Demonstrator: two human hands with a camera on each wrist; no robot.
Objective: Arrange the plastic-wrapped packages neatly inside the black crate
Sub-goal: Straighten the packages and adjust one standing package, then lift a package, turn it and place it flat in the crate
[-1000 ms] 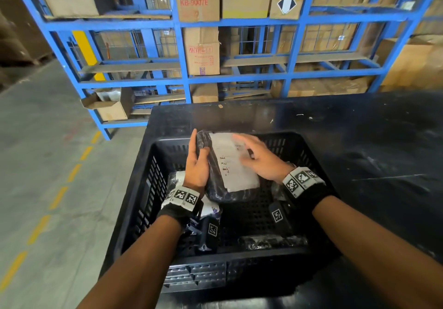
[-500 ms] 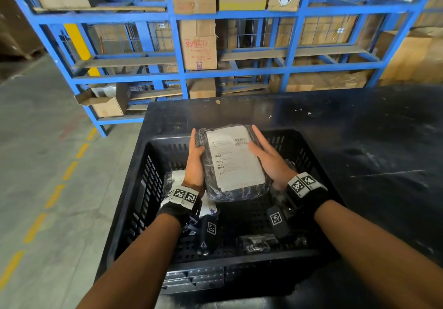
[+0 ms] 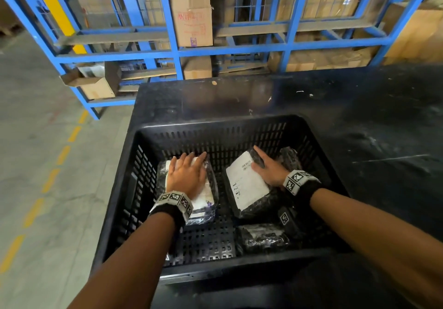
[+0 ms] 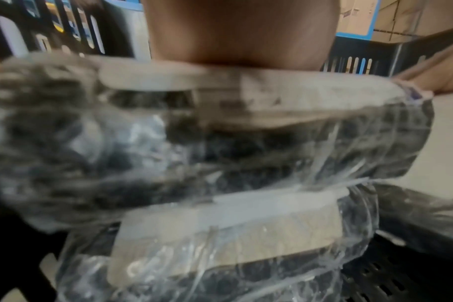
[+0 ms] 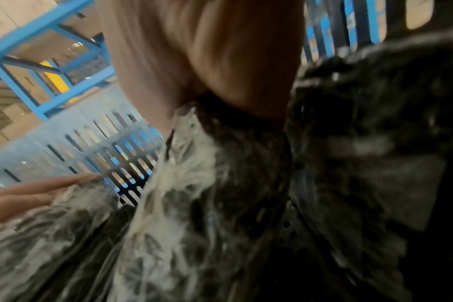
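The tall brown box (image 3: 193, 18) on the blue rack (image 3: 167, 20), up at 12 o'clock, has red print and a small purple mark, but the letters are too blurry to read. The white label (image 3: 247, 184) on the package at 3 o'clock has tiny black print, also too small to read.

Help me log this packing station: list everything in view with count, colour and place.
Black slatted plastic crate: one, on the black table.
Plastic-wrapped packages: at least four in the crate; white-labelled one right, pale one left, dark one near front, another far right.
Blue steel shelving: one run, behind the table.
Brown cardboard boxes: several, on the shelves.
Left hand: flat on the pale package.
Right hand: resting on the labelled package.
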